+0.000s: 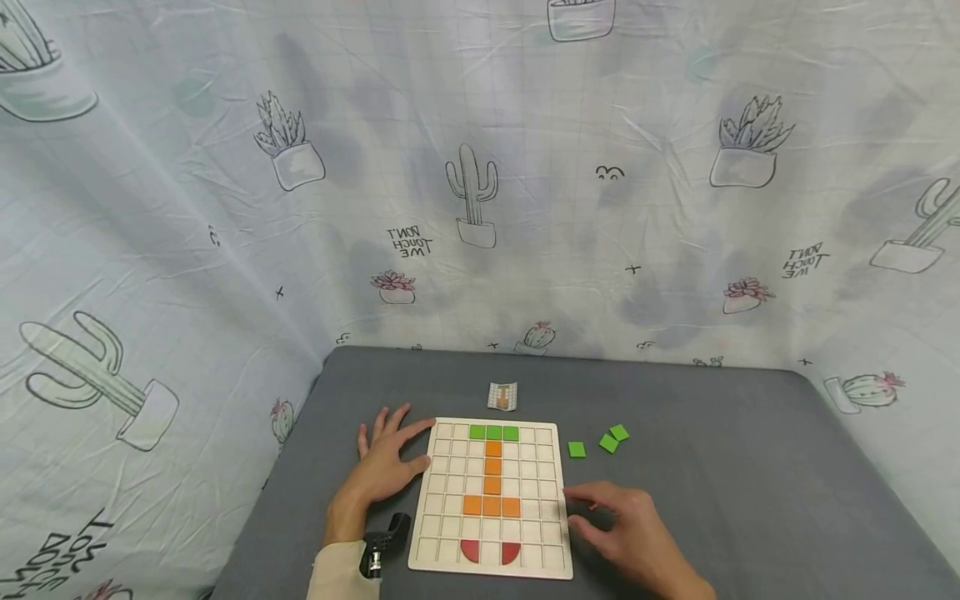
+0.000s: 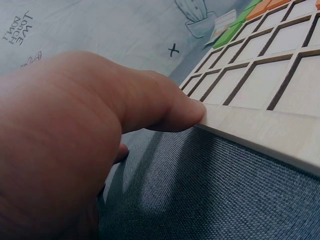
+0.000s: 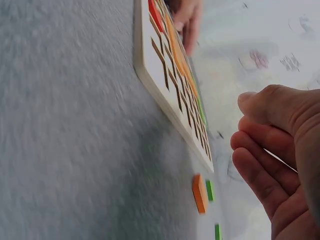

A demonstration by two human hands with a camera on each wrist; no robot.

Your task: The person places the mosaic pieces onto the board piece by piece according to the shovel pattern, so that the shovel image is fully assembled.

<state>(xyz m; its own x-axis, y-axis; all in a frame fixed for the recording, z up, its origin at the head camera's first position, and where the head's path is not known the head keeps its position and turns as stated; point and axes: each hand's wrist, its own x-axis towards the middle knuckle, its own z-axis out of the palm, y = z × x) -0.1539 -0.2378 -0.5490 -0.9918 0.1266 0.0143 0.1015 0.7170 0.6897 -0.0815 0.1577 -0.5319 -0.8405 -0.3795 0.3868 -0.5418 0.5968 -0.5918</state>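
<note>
A pale wooden grid board (image 1: 530, 527) lies on the grey table. It carries a row of green squares (image 1: 493, 432) at the top, orange squares (image 1: 492, 485) in a column over a short row, and two red quarter-round pieces (image 1: 470, 551) near the bottom. My left hand (image 1: 381, 467) is spread at the board's upper left, index finger and thumb touching its edge; the left wrist view shows the thumb (image 2: 170, 107) against the rim. Beside the right edge is my right hand (image 1: 626, 533), fingers loosely bent, thumb apart from them, with nothing visible between them (image 3: 280, 145).
Three loose green squares (image 1: 576, 450) lie right of the board. In the right wrist view an orange piece (image 3: 200, 194) also lies off the board's corner. A small printed card (image 1: 502, 397) lies beyond the board. Cactus-print cloth (image 1: 540, 250) hangs behind the table.
</note>
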